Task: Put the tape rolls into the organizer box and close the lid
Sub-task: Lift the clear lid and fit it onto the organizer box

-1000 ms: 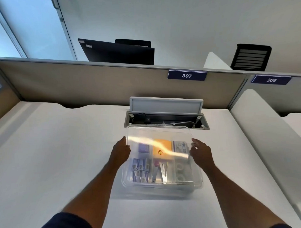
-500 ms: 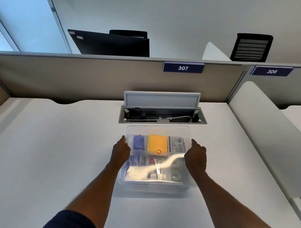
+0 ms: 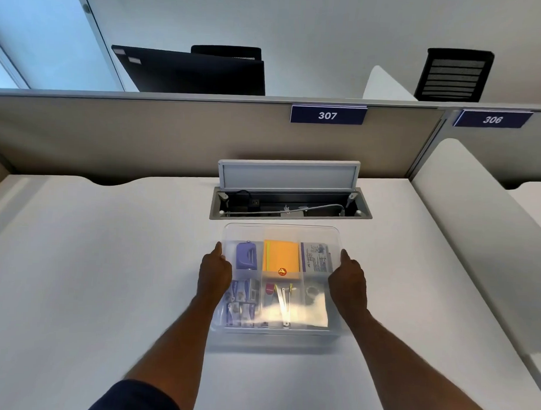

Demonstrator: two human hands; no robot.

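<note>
Overhead, grey wall — white desk (image 3: 76, 274) bears organizer box (image 3: 280, 232), partition (image 3: 143, 133) behind.

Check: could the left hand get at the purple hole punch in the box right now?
Probably not directly. The clear lid lies over the box, covering the hole punch; the left hand rests on the lid's left edge and would need to lift it.

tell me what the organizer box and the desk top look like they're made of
Organizer box: looks like clear, glossy plastic; the contents show through the lid and walls, and a bright glare sits on top.
Desk top: a smooth, matte white surface, probably laminate; it shows no grain and no sharp reflections.
</note>
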